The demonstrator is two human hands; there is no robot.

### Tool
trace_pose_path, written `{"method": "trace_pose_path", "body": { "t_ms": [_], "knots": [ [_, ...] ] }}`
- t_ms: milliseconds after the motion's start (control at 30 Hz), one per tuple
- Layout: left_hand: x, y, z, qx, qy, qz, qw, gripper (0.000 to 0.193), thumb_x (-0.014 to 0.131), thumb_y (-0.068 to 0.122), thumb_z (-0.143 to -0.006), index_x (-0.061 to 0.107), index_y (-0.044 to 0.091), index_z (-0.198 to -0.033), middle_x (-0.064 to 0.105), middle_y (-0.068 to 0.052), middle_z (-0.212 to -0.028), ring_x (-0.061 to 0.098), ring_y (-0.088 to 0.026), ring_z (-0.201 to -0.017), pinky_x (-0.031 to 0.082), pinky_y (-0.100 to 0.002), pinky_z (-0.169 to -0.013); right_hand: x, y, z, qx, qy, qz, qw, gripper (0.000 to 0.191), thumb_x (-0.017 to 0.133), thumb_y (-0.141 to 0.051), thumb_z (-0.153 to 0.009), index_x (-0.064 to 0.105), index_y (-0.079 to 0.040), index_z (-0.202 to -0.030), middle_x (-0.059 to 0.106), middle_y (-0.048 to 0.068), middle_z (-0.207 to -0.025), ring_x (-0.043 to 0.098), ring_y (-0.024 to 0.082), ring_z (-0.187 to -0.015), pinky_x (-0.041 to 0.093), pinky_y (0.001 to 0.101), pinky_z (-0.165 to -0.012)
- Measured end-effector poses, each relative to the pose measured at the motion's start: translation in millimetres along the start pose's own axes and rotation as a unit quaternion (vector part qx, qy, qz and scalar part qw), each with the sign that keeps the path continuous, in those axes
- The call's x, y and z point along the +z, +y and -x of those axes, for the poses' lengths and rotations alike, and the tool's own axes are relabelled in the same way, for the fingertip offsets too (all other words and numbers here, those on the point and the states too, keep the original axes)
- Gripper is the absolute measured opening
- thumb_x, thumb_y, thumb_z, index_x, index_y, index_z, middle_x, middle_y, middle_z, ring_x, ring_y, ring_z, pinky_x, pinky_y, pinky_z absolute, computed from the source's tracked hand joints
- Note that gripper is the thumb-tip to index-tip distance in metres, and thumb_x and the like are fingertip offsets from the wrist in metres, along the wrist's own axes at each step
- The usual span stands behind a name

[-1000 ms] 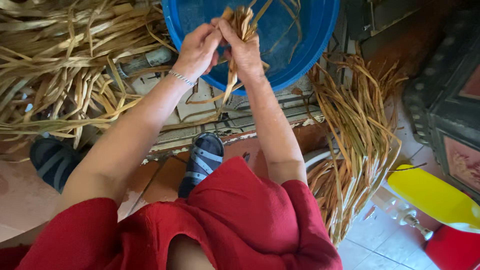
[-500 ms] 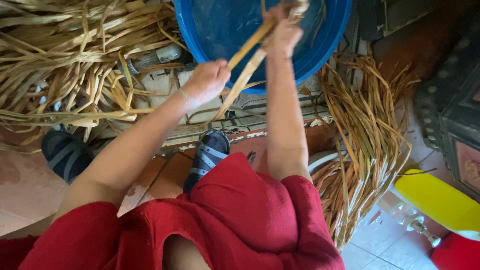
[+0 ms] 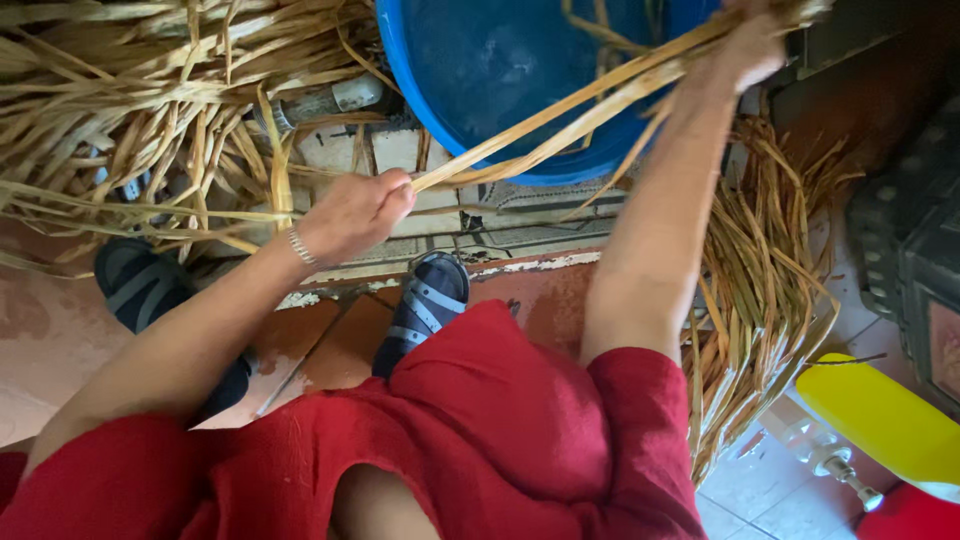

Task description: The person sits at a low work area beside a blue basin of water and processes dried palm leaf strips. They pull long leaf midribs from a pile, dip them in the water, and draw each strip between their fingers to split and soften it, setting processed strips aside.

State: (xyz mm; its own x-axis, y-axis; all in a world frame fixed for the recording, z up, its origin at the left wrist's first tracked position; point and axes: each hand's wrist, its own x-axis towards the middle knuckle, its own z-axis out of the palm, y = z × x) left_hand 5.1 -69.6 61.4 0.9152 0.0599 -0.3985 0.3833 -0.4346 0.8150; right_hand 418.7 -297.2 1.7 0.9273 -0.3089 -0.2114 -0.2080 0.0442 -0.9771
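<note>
Looking down from the head view, the left hand (image 3: pixel 355 212) is closed around the near end of a long tan strip (image 3: pixel 560 118), fingers (image 3: pixel 395 190) curled tight with the strip coming out just past the knuckles. The left forearm runs down and left to a red sleeve, a thin bracelet (image 3: pixel 298 246) at the wrist. The right hand (image 3: pixel 745 45) is raised toward the top edge, arm nearly straight and reaching up from the shoulder; its fingers are wrapped on the far end of the same strip, though the tips are cut off by the frame. Between the two hands the strip is pulled taut in a rising slant, split into a few thin bands, and crosses over the rim of a blue tub (image 3: pixel 520 90). Left of the left fingers lies a heap (image 3: pixel 140 110) of dry strips on the floor. Below and right of the right fingers a bundle (image 3: pixel 770 290) of strips hangs beside the arm. Two sandals (image 3: pixel 425 305) show under the left hand, on the tiled floor.
</note>
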Motion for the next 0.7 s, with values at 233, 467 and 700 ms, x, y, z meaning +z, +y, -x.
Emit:
{"method": "trace_pose_path", "body": {
  "t_ms": [233, 467, 700],
  "knots": [
    [-3.9, -58.8, 39.9, 0.004, 0.023, -0.135, 0.991, 0.024, 0.054, 0.030, -0.102, 0.061, 0.007, -0.102, 0.065, -0.021, -0.070, 0.064, -0.045, -0.066, 0.049, -0.055, -0.059, -26.2, -41.5, -54.2, 0.006, 0.103, -0.072, 0.992, 0.027, 0.052, -0.012, -0.086, 0.070, 0.008, -0.084, 0.078, 0.024, -0.074, 0.073, 0.035, -0.057, 0.063, 0.0536, -0.050],
    [-25.8, -127.3, 73.9, 0.031, 0.054, -0.242, 0.968, 0.015, 0.058, 0.026, -0.099, 0.063, 0.013, -0.094, 0.068, -0.013, -0.079, 0.069, -0.037, -0.078, 0.054, -0.051, -0.064, -35.1, -68.7, -77.3, -0.146, 0.019, -0.069, 0.987, 0.045, 0.041, -0.027, -0.098, 0.069, 0.008, -0.091, 0.073, 0.024, -0.078, 0.065, 0.034, -0.057, 0.057, 0.0516, -0.051],
    [-78.8, -116.0, 13.8, -0.016, 0.083, -0.342, 0.936, 0.018, 0.062, 0.010, -0.088, 0.070, 0.007, -0.104, 0.068, -0.016, -0.094, 0.068, -0.034, -0.092, 0.057, -0.046, -0.073, 52.9, -3.8, -5.7, -0.456, 0.007, 0.871, 0.180, 0.022, 0.065, -0.026, -0.086, 0.077, -0.008, -0.091, 0.076, 0.014, -0.087, 0.070, 0.031, -0.077, 0.052, 0.0535, -0.066]
  ]
}}
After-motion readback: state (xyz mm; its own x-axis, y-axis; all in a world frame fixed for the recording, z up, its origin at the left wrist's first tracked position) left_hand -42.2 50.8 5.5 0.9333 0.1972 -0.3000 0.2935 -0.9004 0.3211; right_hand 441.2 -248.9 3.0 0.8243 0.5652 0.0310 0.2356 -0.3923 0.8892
